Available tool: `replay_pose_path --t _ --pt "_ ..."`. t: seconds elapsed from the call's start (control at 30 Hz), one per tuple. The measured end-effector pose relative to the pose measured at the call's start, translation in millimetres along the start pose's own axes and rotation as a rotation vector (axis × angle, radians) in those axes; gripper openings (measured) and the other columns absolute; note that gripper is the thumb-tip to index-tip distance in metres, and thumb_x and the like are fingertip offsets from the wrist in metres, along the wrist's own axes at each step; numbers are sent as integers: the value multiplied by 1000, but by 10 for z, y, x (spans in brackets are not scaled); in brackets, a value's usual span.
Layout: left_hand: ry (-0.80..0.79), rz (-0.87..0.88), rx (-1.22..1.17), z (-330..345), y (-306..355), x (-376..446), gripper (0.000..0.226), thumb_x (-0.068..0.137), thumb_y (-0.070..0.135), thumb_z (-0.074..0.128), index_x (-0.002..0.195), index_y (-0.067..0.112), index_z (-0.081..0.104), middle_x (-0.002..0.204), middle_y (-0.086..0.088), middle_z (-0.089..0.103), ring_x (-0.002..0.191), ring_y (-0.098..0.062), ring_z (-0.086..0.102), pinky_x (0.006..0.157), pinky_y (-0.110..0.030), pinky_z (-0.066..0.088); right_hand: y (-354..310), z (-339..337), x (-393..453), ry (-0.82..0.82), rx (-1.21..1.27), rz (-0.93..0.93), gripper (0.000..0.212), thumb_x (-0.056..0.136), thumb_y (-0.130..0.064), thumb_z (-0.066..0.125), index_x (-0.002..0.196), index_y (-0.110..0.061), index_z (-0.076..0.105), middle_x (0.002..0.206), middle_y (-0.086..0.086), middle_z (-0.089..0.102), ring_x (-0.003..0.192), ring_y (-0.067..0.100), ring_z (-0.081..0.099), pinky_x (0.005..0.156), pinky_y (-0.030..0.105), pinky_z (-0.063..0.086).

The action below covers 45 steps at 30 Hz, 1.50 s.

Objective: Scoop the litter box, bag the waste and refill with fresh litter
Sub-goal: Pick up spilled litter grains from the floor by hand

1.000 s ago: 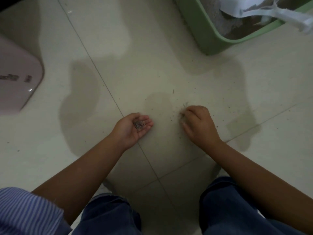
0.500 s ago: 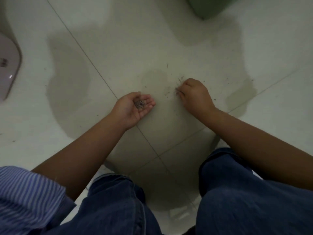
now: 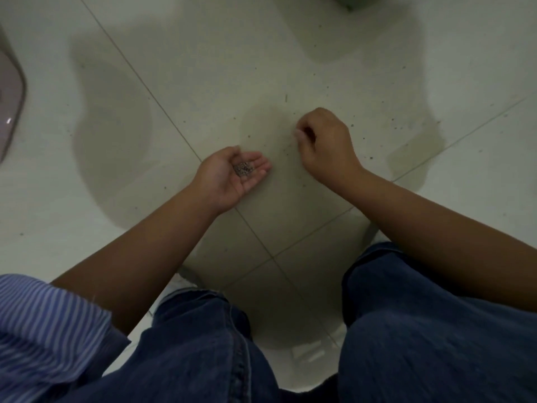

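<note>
My left hand [image 3: 225, 181] is held palm up just above the pale tiled floor [image 3: 203, 68], its fingers relaxed, and carries a small pile of grey litter grains [image 3: 244, 168] in the palm. To its right, my right hand [image 3: 328, 146] hovers low over the floor with its fingers curled and the thumb pinched against the fingertips. The few grains it pinches are too small to make out. Scattered litter specks [image 3: 370, 157] dot the tiles around it. Only a green corner of the litter box [image 3: 353, 1] shows at the top edge.
A pink rounded object [image 3: 10, 112] stands at the left edge. My knees in blue jeans [image 3: 421, 330] fill the lower part of the view, close behind both hands. A dark thin sliver [image 3: 286, 98] lies on the tile beyond my right hand.
The view has tilted down, so the litter box has slid almost out of the top. My right hand lifted slightly from the small clump of grains on the floor, and the clump is gone.
</note>
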<state>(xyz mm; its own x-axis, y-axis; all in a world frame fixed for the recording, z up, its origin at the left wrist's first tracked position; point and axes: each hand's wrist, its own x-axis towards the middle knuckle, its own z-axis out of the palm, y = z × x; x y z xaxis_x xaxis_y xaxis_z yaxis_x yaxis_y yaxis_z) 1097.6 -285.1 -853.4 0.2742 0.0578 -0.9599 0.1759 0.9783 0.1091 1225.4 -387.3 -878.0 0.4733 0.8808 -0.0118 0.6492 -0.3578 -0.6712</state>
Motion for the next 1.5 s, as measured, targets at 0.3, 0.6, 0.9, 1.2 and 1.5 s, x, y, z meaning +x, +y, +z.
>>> replay_pose_path --t 0.3,0.6,0.9,1.2,1.5 --pt "-14 -12 2 -1 -33 6 39 100 18 32 76 -2 56 51 -9 65 46 -16 66 49 -19 54 213 -123 -117 -60 -200 148 26 77 -10 55 90 9 67 89 27 63 84 40 60 77 37 46" --pt "-20 -4 26 -10 -58 23 38 100 16 32 77 -2 56 51 -9 66 47 -16 67 51 -20 55 340 -30 -212 -39 -334 19 23 71 -11 68 83 8 67 77 24 61 71 37 61 67 30 47" --pt "-14 -8 38 -10 -52 35 38 100 17 32 82 -3 57 56 -12 68 50 -19 68 53 -22 56 412 -28 -142 7 -417 -147 7 68 -1 64 61 -1 63 60 15 60 51 29 59 60 27 38" --pt "-15 -4 15 -19 -58 37 38 100 18 32 82 -5 57 57 -13 68 50 -20 68 52 -23 56 177 -2 -91 7 -264 22 11 75 -4 51 71 3 58 70 20 59 65 33 58 69 32 27" --pt "-12 -7 -6 -14 -50 -7 38 100 17 32 79 -4 56 51 -11 66 45 -17 66 49 -21 54 191 -24 -166 -86 -142 34 36 80 -19 42 88 6 68 82 23 66 75 38 63 70 36 48"
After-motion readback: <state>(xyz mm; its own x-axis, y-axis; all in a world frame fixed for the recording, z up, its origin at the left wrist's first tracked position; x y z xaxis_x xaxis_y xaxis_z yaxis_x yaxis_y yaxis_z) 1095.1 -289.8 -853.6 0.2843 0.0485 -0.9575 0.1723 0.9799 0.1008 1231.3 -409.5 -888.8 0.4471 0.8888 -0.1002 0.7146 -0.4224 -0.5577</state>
